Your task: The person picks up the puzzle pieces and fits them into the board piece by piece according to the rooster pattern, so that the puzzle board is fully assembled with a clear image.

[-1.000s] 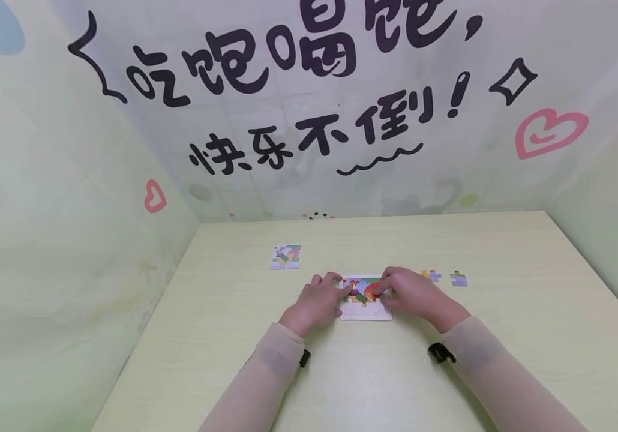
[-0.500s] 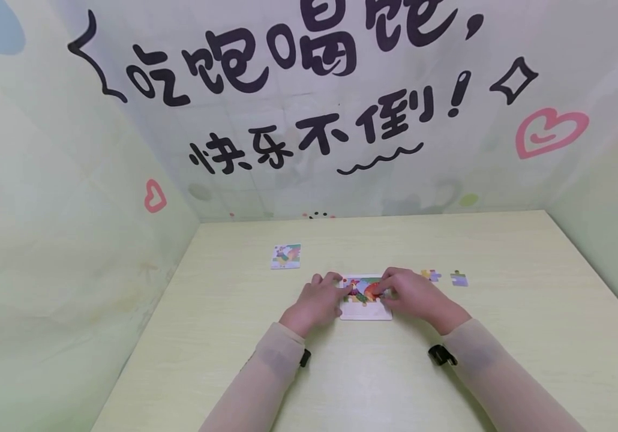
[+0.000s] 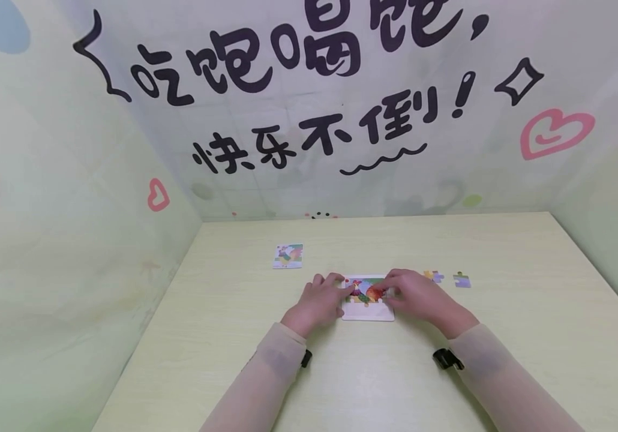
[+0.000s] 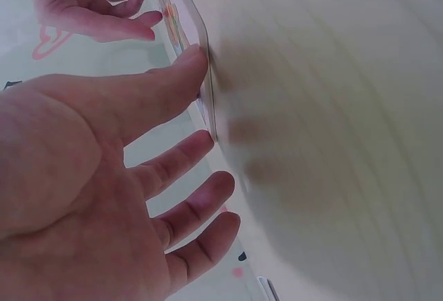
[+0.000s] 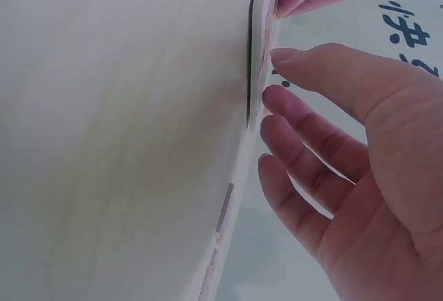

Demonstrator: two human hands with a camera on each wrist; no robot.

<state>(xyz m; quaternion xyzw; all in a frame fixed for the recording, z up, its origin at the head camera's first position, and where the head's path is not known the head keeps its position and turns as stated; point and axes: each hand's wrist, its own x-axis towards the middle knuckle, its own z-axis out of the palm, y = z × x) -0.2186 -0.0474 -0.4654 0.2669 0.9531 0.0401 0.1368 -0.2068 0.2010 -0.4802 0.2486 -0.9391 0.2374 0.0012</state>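
Note:
A white puzzle tray (image 3: 368,313) lies flat between my hands. Joined pieces forming a rooster picture (image 3: 363,296) fill its far part; the near strip shows white. At the tray's left side, my left hand (image 3: 317,303) touches the picture with a fingertip, its thumb at the tray edge. The left wrist view shows its other fingers (image 4: 214,194) spread and gently bent. From the right, my right hand (image 3: 417,297) rests fingertips on the orange tail part. Its other fingers (image 5: 304,159) are loosely bent in the right wrist view. The contact points are partly hidden.
Behind the tray to the left lies a small rooster picture card (image 3: 288,256). Loose puzzle pieces, yellow and purple (image 3: 434,276) and green and purple (image 3: 462,279), lie beyond my right hand. A printed backdrop (image 3: 309,198) borders the pale table (image 3: 222,336).
The head view has shifted slightly. My right fingertips have moved a little on the picture, and more of the orange tail shows. My left hand stays in place against the tray.

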